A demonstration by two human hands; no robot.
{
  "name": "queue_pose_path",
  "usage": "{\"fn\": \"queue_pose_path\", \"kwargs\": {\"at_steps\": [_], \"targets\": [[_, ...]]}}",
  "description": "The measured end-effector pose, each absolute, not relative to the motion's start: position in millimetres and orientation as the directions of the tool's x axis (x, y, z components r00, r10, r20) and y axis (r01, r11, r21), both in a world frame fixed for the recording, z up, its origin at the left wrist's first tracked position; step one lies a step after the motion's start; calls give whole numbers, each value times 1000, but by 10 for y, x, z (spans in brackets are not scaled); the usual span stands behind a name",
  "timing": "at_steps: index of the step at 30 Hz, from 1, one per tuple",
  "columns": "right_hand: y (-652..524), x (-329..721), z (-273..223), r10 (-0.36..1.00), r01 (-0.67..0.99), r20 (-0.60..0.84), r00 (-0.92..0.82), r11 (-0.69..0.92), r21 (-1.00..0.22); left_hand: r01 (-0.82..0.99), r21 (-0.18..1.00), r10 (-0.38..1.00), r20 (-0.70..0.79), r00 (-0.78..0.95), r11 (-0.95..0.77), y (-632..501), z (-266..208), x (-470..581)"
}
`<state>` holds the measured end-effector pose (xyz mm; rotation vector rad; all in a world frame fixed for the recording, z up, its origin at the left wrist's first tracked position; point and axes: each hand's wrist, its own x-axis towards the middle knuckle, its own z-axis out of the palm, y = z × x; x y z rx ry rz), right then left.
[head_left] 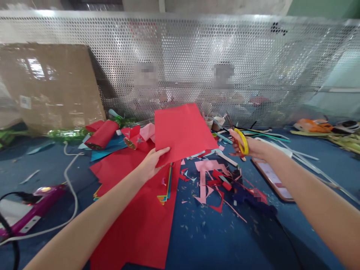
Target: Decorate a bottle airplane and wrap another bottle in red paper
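A sheet of red paper point(184, 131) is held up by its lower left corner, pinched between the thumb and fingers of my left hand point(153, 163). To the right, my right hand point(244, 144) is closed around a pair of scissors point(244, 142) with yellow handles, apart from the sheet. The scissors' blades are hard to make out. Larger red sheets point(140, 232) lie under my left arm, with a few coloured sheets point(165, 197) among them. Pink and red paper scraps point(205, 174) are scattered below my hands.
A purple power strip point(36, 210) with cables sits at left. Red paper rolls point(102, 135) lie behind my left hand. A phone point(272, 178) and a dark blue tool with a cord point(254, 200) lie at right. Behind stand a cardboard sheet point(53, 86) and a perforated metal screen point(182, 56).
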<state>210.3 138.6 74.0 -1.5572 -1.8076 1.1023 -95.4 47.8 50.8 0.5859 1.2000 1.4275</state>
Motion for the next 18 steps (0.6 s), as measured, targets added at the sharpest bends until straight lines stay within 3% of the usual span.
{"fn": "queue_pose_path", "kwargs": {"at_steps": [5, 8, 13, 18], "targets": [[1064, 2155, 844, 880, 454, -352, -320, -183, -872, -411, 905, 916, -250, -313, 107, 493, 563, -999], [1005, 2141, 917, 832, 361, -408, -376, -274, -892, -410, 910, 905, -228, -360, 67, 522, 590, -1049], [904, 1930, 893, 871, 123, -318, -375, -293, -948, -390, 919, 913, -209, -351, 60, 531, 546, -1043], [593, 1662, 712, 924, -29, -215, -316, -236, -971, -348, 929, 968, -189, -164, 123, 429, 467, -912]]}}
